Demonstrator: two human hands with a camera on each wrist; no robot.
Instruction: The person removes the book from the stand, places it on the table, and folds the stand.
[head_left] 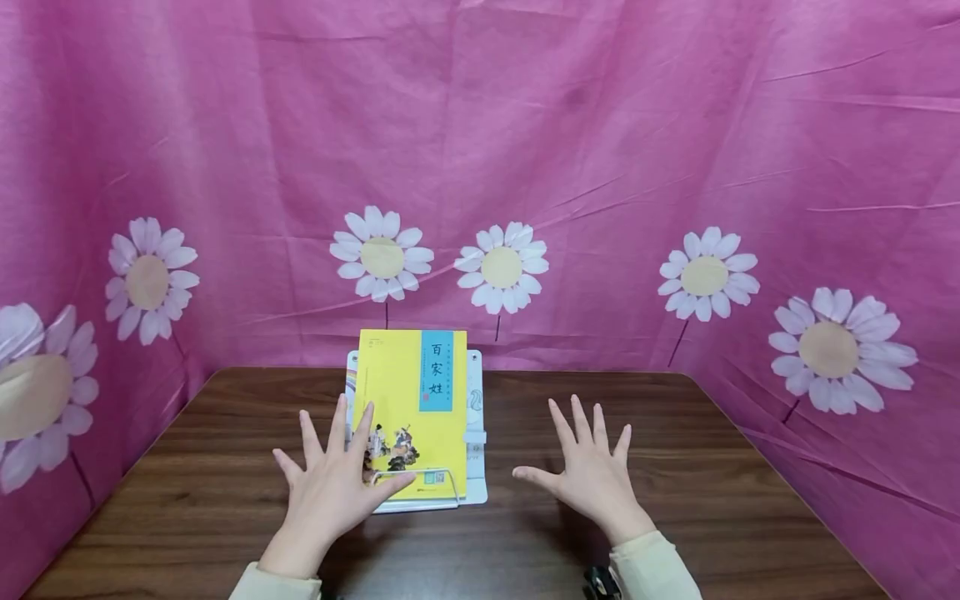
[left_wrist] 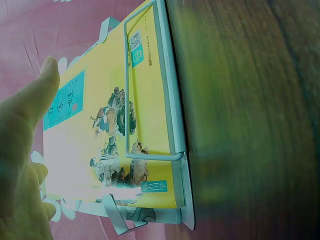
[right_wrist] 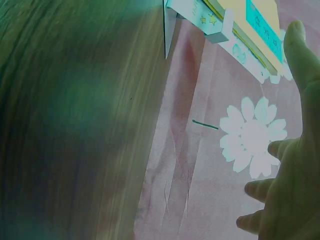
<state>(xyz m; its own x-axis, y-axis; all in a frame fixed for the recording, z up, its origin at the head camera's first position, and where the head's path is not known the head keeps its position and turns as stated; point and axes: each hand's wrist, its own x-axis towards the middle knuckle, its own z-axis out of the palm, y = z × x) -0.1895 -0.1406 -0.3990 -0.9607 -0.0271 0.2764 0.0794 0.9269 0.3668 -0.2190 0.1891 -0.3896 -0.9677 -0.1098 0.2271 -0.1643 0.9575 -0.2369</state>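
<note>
A yellow book [head_left: 405, 383] with a blue title panel stands upright, leaning back on a white book stand [head_left: 476, 479]. The stand's wire bar [left_wrist: 127, 100] crosses the lower front of the cover, and side clips [left_wrist: 116, 215] show at its edges. My left hand [head_left: 326, 479] is spread wide in front of the book's lower left, overlapping it in the head view and holding nothing. To the right of the stand, my right hand [head_left: 592, 475] hovers over the table with fingers spread, also holding nothing.
The stand rests on a dark wooden table [head_left: 750, 500]. Behind and at both sides hangs a pink curtain [head_left: 585, 125] printed with large white daisies [head_left: 705, 273]. Pale sleeves [head_left: 652, 567] cover both forearms, and a dark band [head_left: 602, 582] shows at the right wrist.
</note>
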